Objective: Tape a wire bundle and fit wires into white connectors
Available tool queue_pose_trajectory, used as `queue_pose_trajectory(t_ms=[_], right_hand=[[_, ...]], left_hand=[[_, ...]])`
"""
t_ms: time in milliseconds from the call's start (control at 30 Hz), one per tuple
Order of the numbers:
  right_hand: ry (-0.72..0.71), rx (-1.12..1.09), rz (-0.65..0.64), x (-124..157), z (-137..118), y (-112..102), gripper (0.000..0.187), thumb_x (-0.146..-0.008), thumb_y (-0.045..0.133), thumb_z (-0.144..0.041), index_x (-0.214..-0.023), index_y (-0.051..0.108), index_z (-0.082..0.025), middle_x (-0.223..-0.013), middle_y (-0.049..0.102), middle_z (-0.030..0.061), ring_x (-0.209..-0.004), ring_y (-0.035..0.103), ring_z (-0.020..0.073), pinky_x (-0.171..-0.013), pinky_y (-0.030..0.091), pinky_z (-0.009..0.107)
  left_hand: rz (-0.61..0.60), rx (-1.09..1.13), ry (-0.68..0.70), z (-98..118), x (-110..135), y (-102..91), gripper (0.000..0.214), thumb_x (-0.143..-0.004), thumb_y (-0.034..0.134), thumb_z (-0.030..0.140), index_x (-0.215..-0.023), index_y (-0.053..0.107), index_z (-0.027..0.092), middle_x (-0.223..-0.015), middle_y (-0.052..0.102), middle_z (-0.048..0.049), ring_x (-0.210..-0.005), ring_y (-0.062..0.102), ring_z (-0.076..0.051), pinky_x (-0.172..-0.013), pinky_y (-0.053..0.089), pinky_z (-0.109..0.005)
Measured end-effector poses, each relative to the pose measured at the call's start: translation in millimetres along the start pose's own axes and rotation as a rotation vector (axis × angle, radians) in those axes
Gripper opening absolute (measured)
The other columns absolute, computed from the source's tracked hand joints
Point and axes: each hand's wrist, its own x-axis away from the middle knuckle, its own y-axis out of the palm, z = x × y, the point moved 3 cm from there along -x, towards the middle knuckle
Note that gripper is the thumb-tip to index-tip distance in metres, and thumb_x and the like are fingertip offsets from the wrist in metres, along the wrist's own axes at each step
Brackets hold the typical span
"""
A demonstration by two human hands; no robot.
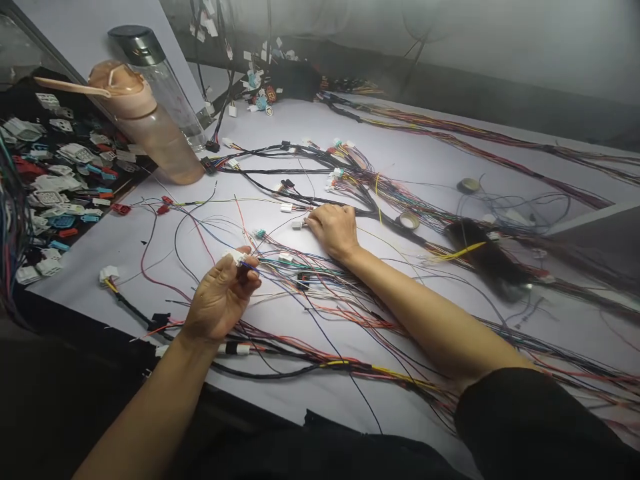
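My left hand (220, 297) is closed on a white connector (233, 257), pinched between thumb and fingers. A dark blue wire (325, 333) runs from that connector across the table towards me. Further off, my right hand (334, 230) rests with curled fingers on the wire harness. Right at its fingertips lies a small white connector (297, 225); what the fingers grip is hidden beneath them. Loose thin wires and a green connector (260, 233) lie between my hands. A black-taped harness branch (280, 171) stretches behind the right hand.
Two bottles, one peach-lidded (155, 137) and one clear with a dark lid (167, 87), stand at left beside a heap of mixed connectors (60, 180). Tape rolls (409, 221) and a black phone-like object (487, 260) lie at right. Long wire bundles (460, 133) cross the back.
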Motion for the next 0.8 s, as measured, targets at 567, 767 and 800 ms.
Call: queue_pose_trajectory(t_ms=[567,767,800], right_hand=[[-0.225,-0.171,-0.048,212,-74,-69,0.044,-0.099,0.048,-0.051,-0.128,0.060,-0.020,-0.113,0.072,0.0106,-0.107,0.060,0.0233,-0.096,0.035,0.041],[-0.242,-0.085,-0.034,228,-113,-49,0.071,-0.091,0.062,-0.046,-0.148,0.038,-0.011,-0.127,0.065,0.0182,-0.124,0.051,0.0306,-0.105,0.026,0.048],[-0.241,-0.075,-0.010,227,-112,-47,0.057,-0.094,0.059,-0.034,-0.145,0.043,-0.014,-0.121,0.068,0.0154,-0.120,0.054,0.0281,-0.104,0.027,0.047]], left_hand=[[0.088,0.032,0.341,41,75,-78.2,0.020,-0.095,0.052,0.015,-0.097,0.073,0.014,-0.082,0.069,-0.0029,-0.068,0.063,-0.009,-0.067,0.060,-0.017],[0.055,0.105,0.251,37,93,-75.5,0.030,-0.101,0.041,0.021,-0.097,0.071,0.020,-0.081,0.070,0.0041,-0.066,0.062,-0.005,-0.069,0.057,-0.008],[0.039,0.108,0.238,37,94,-74.9,0.028,-0.101,0.043,0.023,-0.098,0.071,0.021,-0.081,0.070,0.0055,-0.065,0.062,-0.004,-0.069,0.057,-0.007]])
